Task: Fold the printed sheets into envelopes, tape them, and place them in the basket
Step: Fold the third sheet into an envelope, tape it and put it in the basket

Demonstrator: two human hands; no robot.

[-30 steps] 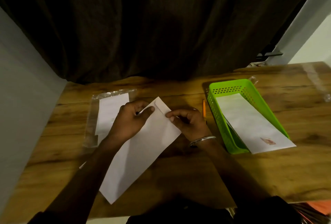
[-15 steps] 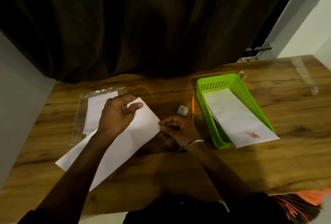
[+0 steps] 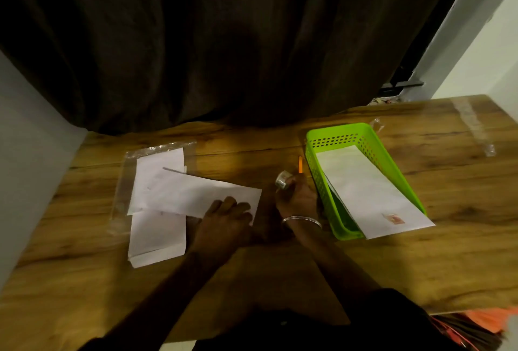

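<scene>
Fingers of the left hand (image 3: 227, 217) are lying flat and straight, pressing down the near right end of the folded envelope (image 3: 196, 192) in the middle of the frame. Just right of it, the right hand (image 3: 297, 200) is curling round the roll of tape (image 3: 283, 180) and holding it up off the table (image 3: 454, 182). Half a second ago that roll was standing by the pencil (image 3: 300, 163) while this hand was pinching the envelope's corner; the envelope is also lying flatter across the frame now. Folding is probably finishing and taping starting.

At right, the green basket (image 3: 330, 133) is holding one finished envelope (image 3: 370, 191), its stamped end sticking out over the near rim; something dark beneath it is too dim to name. At upper left, a clear plastic sleeve (image 3: 123, 182) is holding white sheets (image 3: 157, 164), with another sheet (image 3: 157, 238) lying below it.
</scene>
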